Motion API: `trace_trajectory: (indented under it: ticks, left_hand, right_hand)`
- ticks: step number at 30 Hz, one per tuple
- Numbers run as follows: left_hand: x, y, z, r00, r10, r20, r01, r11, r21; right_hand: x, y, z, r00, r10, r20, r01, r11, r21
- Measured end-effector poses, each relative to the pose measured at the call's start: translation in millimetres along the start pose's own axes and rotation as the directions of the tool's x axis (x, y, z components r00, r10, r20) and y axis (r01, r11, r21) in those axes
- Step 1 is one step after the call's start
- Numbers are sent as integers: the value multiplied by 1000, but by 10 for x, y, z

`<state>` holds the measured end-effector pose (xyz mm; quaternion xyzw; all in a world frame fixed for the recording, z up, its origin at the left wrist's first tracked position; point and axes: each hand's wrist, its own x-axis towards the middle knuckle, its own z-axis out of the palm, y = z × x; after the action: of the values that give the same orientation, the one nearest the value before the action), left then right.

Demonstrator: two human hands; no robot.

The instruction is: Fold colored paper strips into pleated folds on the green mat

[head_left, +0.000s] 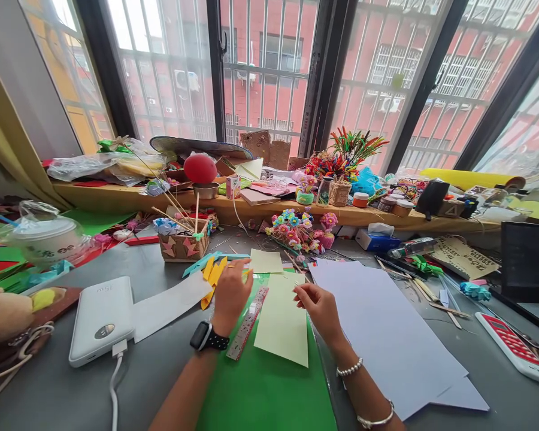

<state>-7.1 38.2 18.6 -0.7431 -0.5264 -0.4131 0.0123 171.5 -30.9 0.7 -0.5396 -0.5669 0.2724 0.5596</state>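
My left hand [233,293], wearing a ring and a watch, is over the left edge of the green sheet [273,395]. Its fingers are loosely bent and apart, beside folded yellow paper pieces [213,275]. My right hand [318,306] is pinched above the right edge of a pale yellow paper strip [282,326]; something tiny and thin may be at the fingertips, too small to name. Between my hands a patterned ruler [248,323] lies slanted along the strip's left side. A smaller pale yellow paper [266,261] lies just beyond the strip.
White sheets [386,335] spread to the right, near a red-and-white calculator [516,347]. A power bank [103,320] with a cable and a white paper strip [170,305] lie left. Behind stand a decorated box [184,242] with sticks and craft flowers [291,230].
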Motion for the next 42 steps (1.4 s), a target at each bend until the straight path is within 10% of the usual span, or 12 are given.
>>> trace_trajectory:
  ticks: [8,23,30,36,42]
  left_hand:
    - [87,177,379,861,162,483,-208,977,43]
    - [327,95,606,784,181,594,-394,885,250]
    - [365,48,267,796,321,513,-475,857,201]
    - [162,-10,-98,842,538,41,-539,841,39]
    - [-121,274,-43,872,488,-22,-477,842,-251]
  right_hand:
    - [20,-15,-57,988,51,-143,-52,999,-5]
    - [37,-28,-67,980,68,-186,-75,997,-31]
    - [62,46,-64,986,119,-117,-117,993,18]
    - [105,72,5,909,389,152,-417,851,318]
    - [54,-25,-10,902,396,174,-427,751,504]
